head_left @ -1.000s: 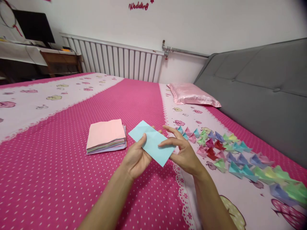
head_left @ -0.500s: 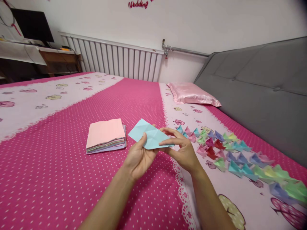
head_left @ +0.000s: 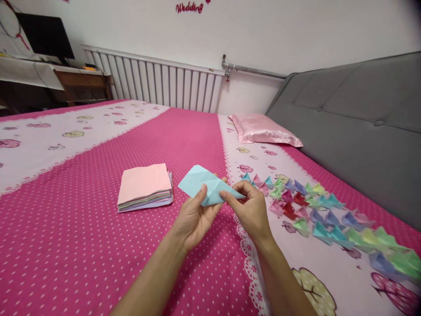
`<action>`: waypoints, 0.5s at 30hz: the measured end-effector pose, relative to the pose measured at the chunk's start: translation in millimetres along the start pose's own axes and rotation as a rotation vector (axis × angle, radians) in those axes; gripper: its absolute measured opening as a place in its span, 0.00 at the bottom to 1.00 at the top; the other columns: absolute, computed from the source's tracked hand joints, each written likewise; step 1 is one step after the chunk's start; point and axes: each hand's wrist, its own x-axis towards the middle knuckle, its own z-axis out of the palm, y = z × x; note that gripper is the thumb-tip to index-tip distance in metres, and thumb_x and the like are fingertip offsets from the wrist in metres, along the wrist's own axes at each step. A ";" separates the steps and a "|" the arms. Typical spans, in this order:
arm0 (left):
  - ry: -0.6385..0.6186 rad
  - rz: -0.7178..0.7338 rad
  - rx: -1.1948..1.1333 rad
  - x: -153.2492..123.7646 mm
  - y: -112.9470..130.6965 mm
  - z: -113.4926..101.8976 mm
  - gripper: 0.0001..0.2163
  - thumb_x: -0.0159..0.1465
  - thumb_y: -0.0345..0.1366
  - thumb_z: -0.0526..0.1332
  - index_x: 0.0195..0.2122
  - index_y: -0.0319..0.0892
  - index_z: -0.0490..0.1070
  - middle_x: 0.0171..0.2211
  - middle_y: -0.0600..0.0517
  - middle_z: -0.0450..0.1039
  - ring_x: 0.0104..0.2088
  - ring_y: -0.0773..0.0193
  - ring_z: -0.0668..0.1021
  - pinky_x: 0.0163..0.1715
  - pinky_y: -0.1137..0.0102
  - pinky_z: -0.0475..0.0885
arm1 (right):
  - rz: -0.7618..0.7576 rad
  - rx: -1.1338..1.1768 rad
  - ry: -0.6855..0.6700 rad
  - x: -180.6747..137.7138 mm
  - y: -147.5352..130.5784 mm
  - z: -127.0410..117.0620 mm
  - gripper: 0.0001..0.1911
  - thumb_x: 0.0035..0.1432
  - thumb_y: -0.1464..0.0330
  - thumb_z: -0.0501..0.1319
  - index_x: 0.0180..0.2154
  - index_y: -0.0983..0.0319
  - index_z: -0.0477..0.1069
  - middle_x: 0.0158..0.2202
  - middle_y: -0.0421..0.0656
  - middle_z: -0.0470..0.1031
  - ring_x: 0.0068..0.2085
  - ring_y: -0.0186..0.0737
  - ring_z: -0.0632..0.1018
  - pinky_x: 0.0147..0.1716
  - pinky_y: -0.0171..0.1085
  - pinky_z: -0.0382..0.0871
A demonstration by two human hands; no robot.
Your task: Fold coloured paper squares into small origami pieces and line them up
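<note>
A light blue paper sheet [head_left: 204, 184] is held above the pink dotted bedspread [head_left: 82, 228], partly folded with one corner turned in. My left hand [head_left: 194, 219] supports it from below, thumb pressed on top. My right hand [head_left: 251, 210] pinches its right end between thumb and fingers. A stack of pastel paper squares [head_left: 144, 186] with a pink sheet on top lies just left of my hands. Several folded paper shapes [head_left: 315, 210] in many colours lie in rows to the right.
A pink satin pillow [head_left: 263, 130] lies at the far end by a grey padded headboard [head_left: 362, 127]. A white radiator [head_left: 154, 83] runs along the wall. A desk with a dark monitor [head_left: 46, 37] stands at far left.
The blue paper went from a flat rectangle to a partly folded shape. My right hand's fingers closed from stretched out to a pinch on its right end; both hands stayed in place.
</note>
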 end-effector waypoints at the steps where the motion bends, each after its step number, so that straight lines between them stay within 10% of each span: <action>1: -0.017 0.025 0.067 -0.3 -1.2 -0.9 0.14 0.58 0.31 0.59 0.46 0.35 0.68 0.46 0.43 0.72 0.50 0.58 0.72 0.50 0.69 0.67 | 0.006 0.005 0.013 -0.4 -0.8 0.7 0.12 0.48 0.64 0.64 0.24 0.61 0.62 0.21 0.33 0.59 0.22 0.28 0.61 0.21 0.29 0.58; 15: -0.002 0.003 0.373 5.7 -5.8 -15.2 0.11 0.59 0.36 0.59 0.39 0.35 0.73 0.42 0.43 0.75 0.42 0.58 0.76 0.46 0.67 0.69 | 0.138 0.204 -0.010 1.4 -1.5 -0.9 0.15 0.46 0.66 0.66 0.36 0.61 0.66 0.20 0.33 0.66 0.24 0.31 0.72 0.26 0.30 0.66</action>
